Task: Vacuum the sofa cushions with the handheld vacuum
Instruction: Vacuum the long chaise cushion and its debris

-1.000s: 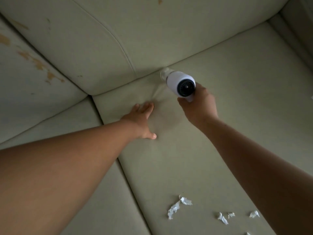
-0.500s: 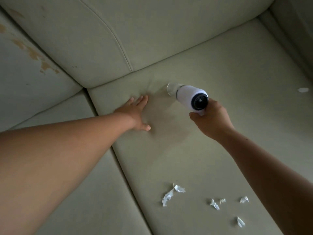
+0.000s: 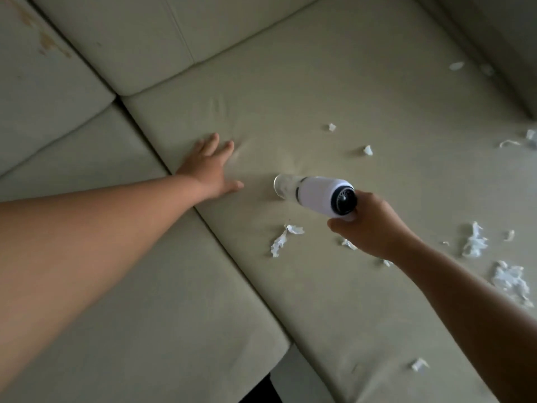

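**Handheld vacuum (image 3: pixel 316 196) low over the seat cushion (image 3: pixel 319 91), nozzle (image 3: pixel 284 186) aimed at the left hand (image 3: pixel 209 167)**

The right hand (image 3: pixel 370 228) gripped the handle under the vacuum's white body. It looked light and rigid enough for one-handed use. The left hand lay flat with fingers spread, pressing the soft, dimpling cushion near the nozzle and probably in its path. Flimsy torn paper scraps (image 3: pixel 283 238) lay just beside the vacuum, with more scattered to the right.
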